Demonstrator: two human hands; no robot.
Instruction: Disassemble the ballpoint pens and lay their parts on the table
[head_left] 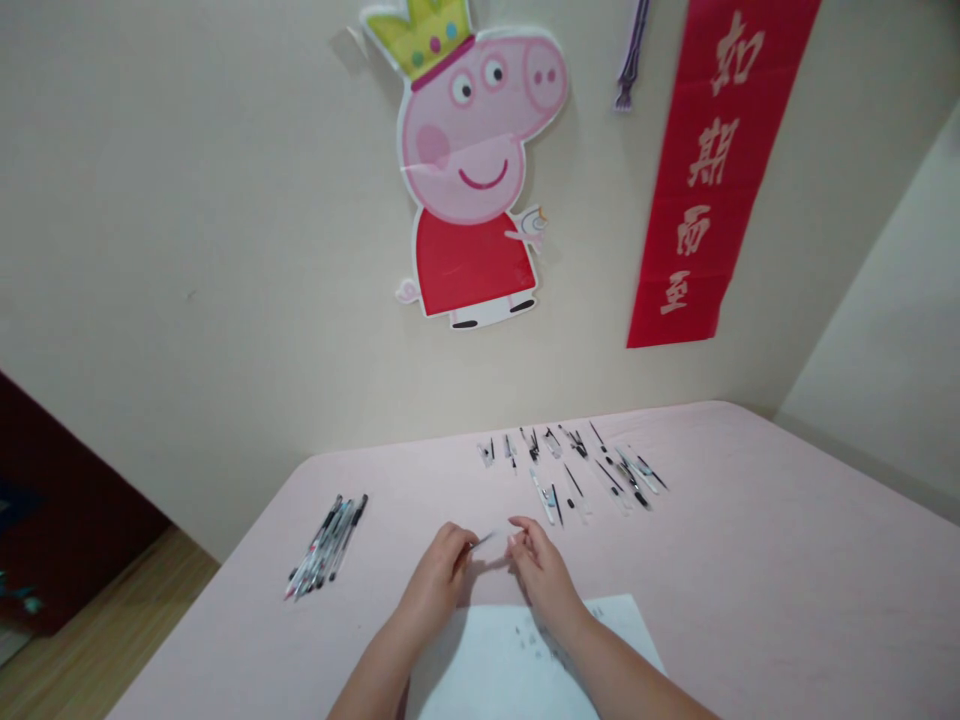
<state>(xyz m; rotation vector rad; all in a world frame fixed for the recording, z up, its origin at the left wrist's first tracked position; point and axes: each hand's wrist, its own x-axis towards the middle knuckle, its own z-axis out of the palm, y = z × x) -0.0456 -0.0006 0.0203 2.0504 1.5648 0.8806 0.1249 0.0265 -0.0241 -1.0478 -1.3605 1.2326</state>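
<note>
A red banner [716,190] is hanging on the wall [225,250] at the right, running out of view at the top. Down its length, four pale brush-style characters [712,152] are showing, one above another: 如, 期, 而, 至 (the third is looking a little soft, but its form is reading as 而). On the white sheet [502,670] at the bottom, small dark marks [555,655] are appearing, too blurred to tell whether they are forming writing. Any lettering on the pens [330,545] at the left is coming out too small to read.
</note>
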